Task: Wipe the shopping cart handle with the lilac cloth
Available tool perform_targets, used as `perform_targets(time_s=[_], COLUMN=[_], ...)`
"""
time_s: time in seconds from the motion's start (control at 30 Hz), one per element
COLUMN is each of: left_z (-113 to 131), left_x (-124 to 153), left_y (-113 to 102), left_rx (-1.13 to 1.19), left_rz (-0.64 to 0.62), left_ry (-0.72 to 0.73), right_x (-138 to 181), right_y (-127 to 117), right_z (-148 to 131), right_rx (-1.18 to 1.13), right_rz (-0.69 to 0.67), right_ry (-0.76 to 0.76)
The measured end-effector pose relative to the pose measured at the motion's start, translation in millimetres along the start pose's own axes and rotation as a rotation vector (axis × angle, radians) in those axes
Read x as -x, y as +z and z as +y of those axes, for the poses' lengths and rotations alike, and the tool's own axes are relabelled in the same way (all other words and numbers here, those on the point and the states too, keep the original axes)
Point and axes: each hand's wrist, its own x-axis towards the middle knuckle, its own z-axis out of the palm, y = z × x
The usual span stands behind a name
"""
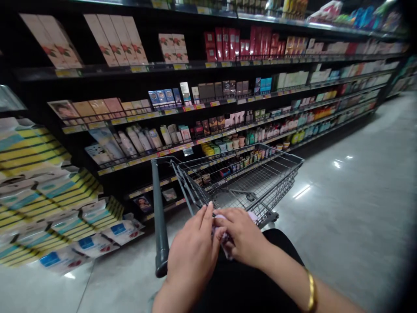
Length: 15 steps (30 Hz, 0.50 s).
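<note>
Right hand [243, 234] clasping lilac item [252, 216], left hand [194, 245] alongside, grip unclear; wire-mesh shopping trolley [159, 208], glossy grey floor [345, 208], black shelving [110, 69]

Head-worn camera; faces forward, down; close above hands [197, 241] [244, 237]

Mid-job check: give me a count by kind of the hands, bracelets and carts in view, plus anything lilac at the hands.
Hands: 2 (left hand, right hand)
Gold bracelet: 1
Shopping cart: 1
Lilac item, mostly covered, exact kind unclear: 1
Total: 5
</note>
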Motion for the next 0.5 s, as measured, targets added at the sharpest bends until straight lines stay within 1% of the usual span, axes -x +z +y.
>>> perform_targets(time_s=[0.03,0.1,0.17,0.23,0.33,0.4,0.47,0.5], left_z=[0,-1,-6,-13,-25,-33,-40,-43], left_x=[0,-2,-5,-7,-10,-12,-16,-18], left_y=[6,11,12,11,11,11,11,10], left_rx=[-0.069,-0.161,-0.190,-0.194,-0.203,-0.234,-0.279,-0.301], left_rz=[-0.015,-0.051,-0.099,-0.114,-0.062,-0.019,0.008,0.014], left_ry=[-0.016,-0.029,0.017,0.071,0.118,0.146,0.176,0.188], right_x=[0,-1,-3,-4,-6,-9,-15,-20], right_y=[7,17,18,12,-1,-7,-6,-3], right_z=[2,7,16,31,59,72,75,71], right_rx=[0.032,0.081,0.128,0.167,0.206,0.221,0.247,0.263], right_rz=[-0.041,-0.065,-0.062,-0.048,-0.023,-0.013,-0.006,-0.004], right_ry=[0.020,0.057,0.062,0.072,0.131,0.176,0.219,0.236])
